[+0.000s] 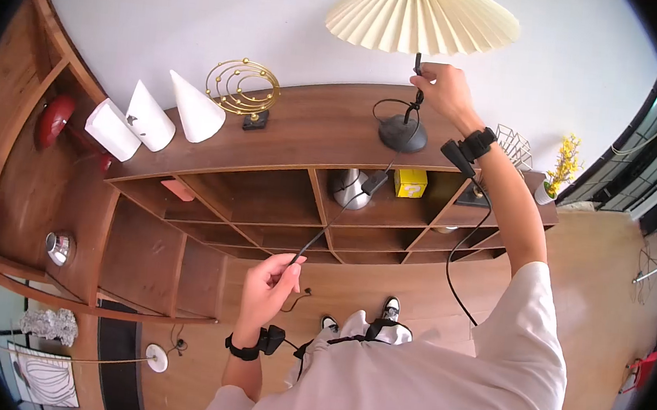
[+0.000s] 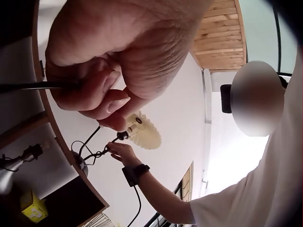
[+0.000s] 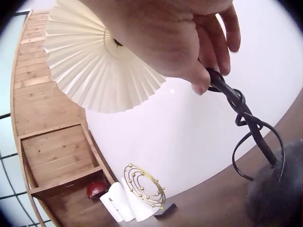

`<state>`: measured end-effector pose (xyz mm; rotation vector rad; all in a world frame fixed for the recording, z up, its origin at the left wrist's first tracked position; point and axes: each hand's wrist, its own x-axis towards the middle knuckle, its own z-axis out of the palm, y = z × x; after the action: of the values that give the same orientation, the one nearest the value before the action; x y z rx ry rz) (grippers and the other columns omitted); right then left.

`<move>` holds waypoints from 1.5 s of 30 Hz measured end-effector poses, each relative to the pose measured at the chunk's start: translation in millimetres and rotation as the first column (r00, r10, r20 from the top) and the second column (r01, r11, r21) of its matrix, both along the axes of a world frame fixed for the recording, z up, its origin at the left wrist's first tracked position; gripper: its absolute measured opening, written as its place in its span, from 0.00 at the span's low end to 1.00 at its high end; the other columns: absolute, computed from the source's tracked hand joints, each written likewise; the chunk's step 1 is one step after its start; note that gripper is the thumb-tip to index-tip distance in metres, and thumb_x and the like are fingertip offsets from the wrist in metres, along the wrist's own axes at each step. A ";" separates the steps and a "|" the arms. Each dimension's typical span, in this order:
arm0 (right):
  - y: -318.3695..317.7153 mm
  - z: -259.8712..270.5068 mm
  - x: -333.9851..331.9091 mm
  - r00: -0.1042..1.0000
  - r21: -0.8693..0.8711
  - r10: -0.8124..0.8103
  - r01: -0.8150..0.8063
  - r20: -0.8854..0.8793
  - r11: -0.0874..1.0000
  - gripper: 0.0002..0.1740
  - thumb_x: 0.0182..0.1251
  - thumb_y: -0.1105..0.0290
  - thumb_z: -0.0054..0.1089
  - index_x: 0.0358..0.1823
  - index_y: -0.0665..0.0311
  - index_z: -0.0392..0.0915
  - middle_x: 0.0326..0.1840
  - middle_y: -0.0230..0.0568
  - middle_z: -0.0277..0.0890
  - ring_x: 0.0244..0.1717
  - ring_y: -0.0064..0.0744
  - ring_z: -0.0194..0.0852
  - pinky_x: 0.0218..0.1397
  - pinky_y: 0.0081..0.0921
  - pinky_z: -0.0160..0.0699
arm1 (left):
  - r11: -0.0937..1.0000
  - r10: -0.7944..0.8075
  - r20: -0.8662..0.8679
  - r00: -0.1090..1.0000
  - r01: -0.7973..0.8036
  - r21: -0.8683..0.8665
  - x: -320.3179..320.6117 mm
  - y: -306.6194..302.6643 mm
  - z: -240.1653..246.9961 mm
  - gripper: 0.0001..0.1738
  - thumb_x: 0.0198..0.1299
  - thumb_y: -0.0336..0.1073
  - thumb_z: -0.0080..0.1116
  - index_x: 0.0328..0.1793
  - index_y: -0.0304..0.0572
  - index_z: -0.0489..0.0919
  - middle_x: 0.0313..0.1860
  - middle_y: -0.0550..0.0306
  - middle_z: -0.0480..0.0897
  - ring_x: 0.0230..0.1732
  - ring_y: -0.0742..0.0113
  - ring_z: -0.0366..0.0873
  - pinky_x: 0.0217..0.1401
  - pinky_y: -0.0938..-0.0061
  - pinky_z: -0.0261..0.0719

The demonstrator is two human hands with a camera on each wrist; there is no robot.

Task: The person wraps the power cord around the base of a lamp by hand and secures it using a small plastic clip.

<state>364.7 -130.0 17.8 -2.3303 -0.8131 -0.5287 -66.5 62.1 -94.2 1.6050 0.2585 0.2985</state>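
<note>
A lamp with a cream pleated shade (image 1: 423, 18) and round dark base (image 1: 403, 133) stands on the wooden shelf top. Just under the shade, the right hand (image 1: 449, 94) pinches the thin black stem, also seen in the right wrist view, where the hand (image 3: 180, 42) has thumb and fingers at the stem (image 3: 255, 132) above loops of cord. Lower and to the left, the left hand (image 1: 268, 287) holds the black cord (image 1: 314, 239) between thumb and curled fingers. An inline switch (image 1: 375, 182) hangs on this cord before the shelf's compartments.
White cones (image 1: 196, 109) and a gold ring ornament (image 1: 243, 87) stand left of the lamp; a yellow flower pot (image 1: 546, 191) is at the right end. Compartments hold a yellow box (image 1: 410, 183) and a silver object (image 1: 352, 190). A black cable runs from the right wrist's strap.
</note>
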 end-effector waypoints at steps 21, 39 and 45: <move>-51.1 -1.6 49.1 0.851 -0.043 0.501 -0.501 0.161 0.864 0.20 0.66 0.72 0.64 0.59 0.69 0.80 0.55 0.56 0.83 0.54 0.58 0.81 0.60 0.45 0.81 | 0.888 0.271 0.047 0.961 -0.269 0.373 34.7 -35.9 61.8 0.11 0.75 0.35 0.61 0.55 0.36 0.85 0.25 0.67 0.81 0.22 0.87 0.66 0.24 0.86 0.58; -54.8 -1.1 31.8 0.771 -0.128 0.623 -0.610 0.130 0.782 0.19 0.68 0.75 0.58 0.60 0.69 0.80 0.56 0.55 0.83 0.55 0.55 0.81 0.61 0.44 0.79 | 0.874 0.173 0.138 0.975 -0.217 0.435 9.4 -26.5 86.0 0.12 0.76 0.37 0.59 0.53 0.35 0.85 0.23 0.62 0.82 0.20 0.83 0.68 0.23 0.84 0.61; -51.4 6.9 26.1 0.790 -0.178 0.609 -0.591 0.073 0.787 0.19 0.67 0.77 0.57 0.59 0.70 0.80 0.56 0.56 0.83 0.56 0.56 0.80 0.61 0.44 0.79 | 0.880 0.204 0.165 0.965 -0.255 0.400 10.4 -4.6 84.8 0.12 0.74 0.35 0.61 0.53 0.32 0.85 0.25 0.61 0.84 0.21 0.84 0.69 0.23 0.85 0.62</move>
<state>390.8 -181.4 24.7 -2.0019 -1.6278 -0.3366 -56.1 57.5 -9.4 1.9755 0.3089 0.6684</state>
